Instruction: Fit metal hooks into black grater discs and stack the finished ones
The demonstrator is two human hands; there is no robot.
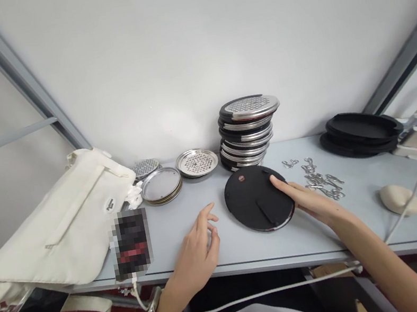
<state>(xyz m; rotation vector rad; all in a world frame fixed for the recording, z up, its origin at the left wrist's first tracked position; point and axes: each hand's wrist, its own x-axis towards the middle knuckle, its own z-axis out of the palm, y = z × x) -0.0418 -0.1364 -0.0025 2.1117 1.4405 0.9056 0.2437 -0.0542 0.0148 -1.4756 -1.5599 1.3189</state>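
A round black disc lies flat on the grey table, its back side up with a small ridge on it. My right hand rests on the disc's right edge, fingers stretched flat over it. My left hand hovers just above the table to the left of the disc, fingers loosely spread and holding nothing. Behind the disc stands a stack of black-and-metal discs with a perforated metal plate on top.
Loose perforated metal plates and flat metal rings lie at the back left. Small metal clips are scattered right of the disc. Black covers are piled at the far right. A white bag fills the left. A beige lump and cables lie right.
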